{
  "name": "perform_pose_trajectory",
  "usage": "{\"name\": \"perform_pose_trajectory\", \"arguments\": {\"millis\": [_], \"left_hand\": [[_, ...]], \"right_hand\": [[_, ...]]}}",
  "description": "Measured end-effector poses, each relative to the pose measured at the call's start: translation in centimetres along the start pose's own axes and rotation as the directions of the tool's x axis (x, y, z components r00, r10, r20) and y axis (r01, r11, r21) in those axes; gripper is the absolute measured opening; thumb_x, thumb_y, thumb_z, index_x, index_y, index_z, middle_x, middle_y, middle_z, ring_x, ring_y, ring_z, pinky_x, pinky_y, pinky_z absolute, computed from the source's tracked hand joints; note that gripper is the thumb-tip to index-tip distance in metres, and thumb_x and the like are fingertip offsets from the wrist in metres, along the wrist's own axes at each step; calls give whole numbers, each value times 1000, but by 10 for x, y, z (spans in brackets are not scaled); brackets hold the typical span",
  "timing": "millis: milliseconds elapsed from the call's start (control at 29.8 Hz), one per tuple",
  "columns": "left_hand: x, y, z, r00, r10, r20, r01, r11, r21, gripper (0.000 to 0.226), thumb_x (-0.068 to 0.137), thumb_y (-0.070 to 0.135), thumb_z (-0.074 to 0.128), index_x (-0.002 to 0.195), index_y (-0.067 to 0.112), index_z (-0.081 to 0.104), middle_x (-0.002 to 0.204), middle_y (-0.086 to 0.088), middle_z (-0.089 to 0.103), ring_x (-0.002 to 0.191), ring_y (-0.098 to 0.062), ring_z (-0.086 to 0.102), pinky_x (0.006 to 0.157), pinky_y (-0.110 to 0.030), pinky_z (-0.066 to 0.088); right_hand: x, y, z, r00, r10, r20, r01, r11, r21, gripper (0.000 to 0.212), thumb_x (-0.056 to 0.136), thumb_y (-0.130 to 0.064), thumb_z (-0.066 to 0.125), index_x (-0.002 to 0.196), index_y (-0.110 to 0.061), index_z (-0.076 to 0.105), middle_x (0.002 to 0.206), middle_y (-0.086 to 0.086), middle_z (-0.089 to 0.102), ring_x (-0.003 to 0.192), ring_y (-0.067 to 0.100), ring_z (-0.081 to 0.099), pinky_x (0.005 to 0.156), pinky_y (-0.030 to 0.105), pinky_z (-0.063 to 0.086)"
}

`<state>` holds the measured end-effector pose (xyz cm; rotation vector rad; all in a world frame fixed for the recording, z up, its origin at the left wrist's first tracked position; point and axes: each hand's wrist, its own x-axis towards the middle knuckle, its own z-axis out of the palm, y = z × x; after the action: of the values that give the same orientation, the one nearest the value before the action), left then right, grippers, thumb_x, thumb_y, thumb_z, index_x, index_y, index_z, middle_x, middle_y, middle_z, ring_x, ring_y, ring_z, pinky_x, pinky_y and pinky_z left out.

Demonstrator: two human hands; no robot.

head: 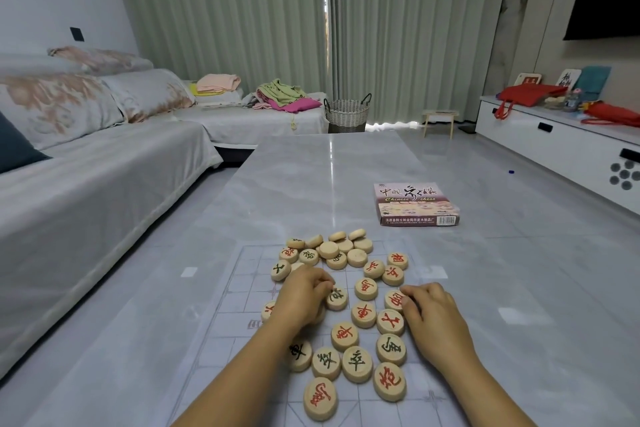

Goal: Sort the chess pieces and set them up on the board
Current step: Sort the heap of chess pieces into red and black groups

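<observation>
Plainly, both hands lie knuckles-up on the board [249, 274], among the chess pieces [356, 364]. The left hand [304, 291] has its fingers curled down tight; its fingertips sit just beside a black-marked piece [336, 299], and whether they grip anything underneath I cannot tell. The right hand [429, 308] is narrowly curled too, with thumb and forefinger pinching the right edge of a red-marked piece [394, 300].

The board is a thin, see-through sheet with faint grid lines, lying flat on the grey table [311, 177]; its long axis runs away from the person, along the table's length. The pieces are round wooden discs spread over the sheet between and ahead of the hands. Most lie flat with the character up, red and black mixed, and the characters point every which way. At the far end a heap [341, 248] has discs leaning on each other, several showing a blank face.

The left hand covers part of 2 discs, one at its outer side and one under the palm. The sheet's near edge is cut off by the bottom of the view, and its printed marks are too pale to read. A chess box [417, 204] lies flat beyond the heap, to the right, well apart.
</observation>
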<state>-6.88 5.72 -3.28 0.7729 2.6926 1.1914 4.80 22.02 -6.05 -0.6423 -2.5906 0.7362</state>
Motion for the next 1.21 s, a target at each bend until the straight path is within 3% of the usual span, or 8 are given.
{"name": "perform_pose_trajectory", "arguments": {"millis": [201,302,403,570,705,839,1040,1208], "left_hand": [[3,-9,-1,999,-42,-26,41,999,-27,22,94,17,47,109,14,63,84,5,60,68,-9,54,58,-20,43],[16,-12,1,994,24,-108,-14,996,93,29,92,12,46,117,16,59,118,-3,59,101,-18,57,80,-26,47],[33,-15,4,986,124,-115,-91,962,256,41,92,10,43,131,19,48,141,-5,45,128,-23,40,105,-35,36],[55,-10,9,986,125,108,-164,809,564,50,96,11,34,143,24,25,155,-2,20,143,-23,16,115,-39,15],[59,-5,11,985,168,28,-151,783,603,33,94,14,38,123,21,50,126,-5,51,121,-26,42,97,-35,30],[40,-3,7,992,127,-6,-117,929,350,21,91,30,51,111,27,59,108,-1,63,102,-22,54,92,-36,41],[5,-1,10,996,14,92,-18,999,40,24,89,33,56,109,20,58,105,3,63,98,-14,58,86,-32,49],[18,-7,9,998,-68,0,67,993,99,33,93,32,49,64,15,55,69,-5,58,73,-23,52,68,-37,44]], "right_hand": [[1,-1,1,1000,8,4,-8,1000,-5,35,97,-31,36,127,-22,51,124,0,49,117,17,43,93,28,39],[1,-1,1,1000,11,4,-11,1000,-9,35,97,-31,37,127,-22,51,124,0,48,118,16,42,93,28,40],[2,-2,1,1000,6,2,-6,1000,-15,35,97,-32,36,127,-23,51,124,0,48,117,16,43,92,28,40],[1,-2,2,1000,6,-1,-7,1000,-27,34,97,-33,35,126,-24,50,124,-1,48,116,15,43,92,27,40],[2,-1,1,1000,-2,-3,2,1000,-27,34,97,-33,35,126,-24,50,124,-1,47,116,15,43,92,26,40],[3,-1,1,1000,1,-3,-1,999,-34,34,96,-31,35,126,-23,50,124,0,48,116,17,44,91,28,39],[0,-2,1,1000,8,12,-8,999,-38,34,96,-31,36,126,-23,49,124,0,47,116,17,43,92,29,39],[1,-2,0,1000,8,13,-7,999,-32,34,96,-31,37,126,-23,49,123,0,47,115,16,43,91,27,38]]}}
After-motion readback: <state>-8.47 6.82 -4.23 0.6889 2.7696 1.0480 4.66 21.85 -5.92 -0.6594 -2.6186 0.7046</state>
